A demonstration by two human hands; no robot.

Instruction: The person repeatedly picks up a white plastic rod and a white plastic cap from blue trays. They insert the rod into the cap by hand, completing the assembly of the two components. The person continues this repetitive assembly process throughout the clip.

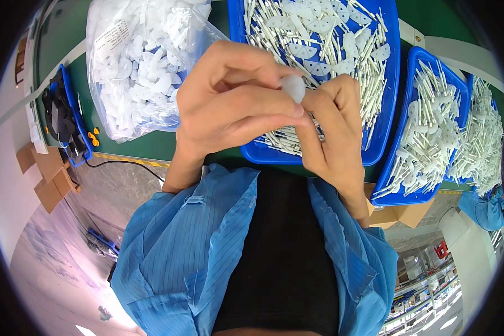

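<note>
Above the large blue tray (390, 78), my two hands come together at the fingertips. In the pinch of my left hand (229, 98) is a small translucent white plastic piece (293, 88) with a rounded edge. My right hand (331, 126) is closed, its thumb and fingers pressed up against the left fingertips beside that piece. What lies between the right fingers is hidden. Beneath both hands the tray holds many thin white sticks (375, 92) and flat half-round white plates (302, 51) with small holes.
Left of my hands lies a clear bag (109, 106) full of white plastic pieces. Two more blue trays (387, 185) (469, 89) of sticks and plates stand to the right. A blue tray of black parts (64, 115) and small yellow pieces (94, 136) sit far left on the green table (165, 144).
</note>
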